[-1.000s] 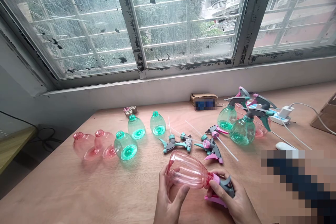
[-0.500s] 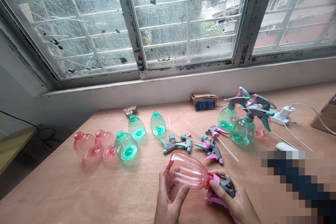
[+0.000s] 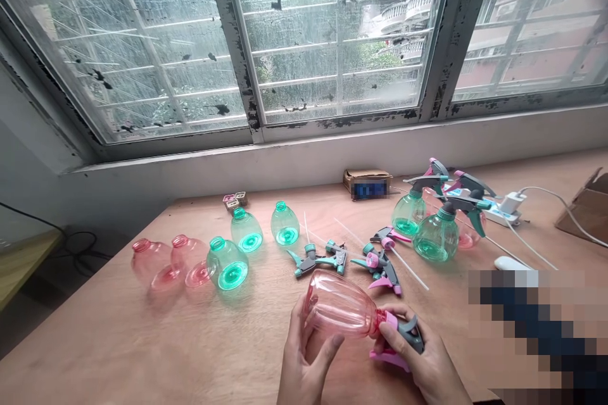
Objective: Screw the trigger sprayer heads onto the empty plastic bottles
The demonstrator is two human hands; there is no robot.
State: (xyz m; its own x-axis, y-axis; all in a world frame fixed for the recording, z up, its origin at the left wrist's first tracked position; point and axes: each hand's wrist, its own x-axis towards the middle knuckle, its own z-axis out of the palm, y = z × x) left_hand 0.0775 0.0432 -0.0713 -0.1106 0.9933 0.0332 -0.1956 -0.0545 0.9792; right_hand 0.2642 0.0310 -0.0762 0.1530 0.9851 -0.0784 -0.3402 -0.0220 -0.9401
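My left hand (image 3: 304,364) cradles a clear pink bottle (image 3: 339,310) that lies on its side above the wooden table (image 3: 118,342). My right hand (image 3: 422,367) grips the pink and grey spray head (image 3: 403,338) seated at the bottle's neck. Both hands are near the table's front edge.
Two pink bottles (image 3: 166,262) and three green bottles (image 3: 247,234) lie open at the left. Loose spray heads (image 3: 351,259) lie in the middle. Assembled green and pink sprayers (image 3: 437,221) stand at the right by a power strip (image 3: 503,212), a white mouse (image 3: 508,262) and a small box (image 3: 368,182).
The bottle and both hands have stayed almost still; the view has shifted slightly.
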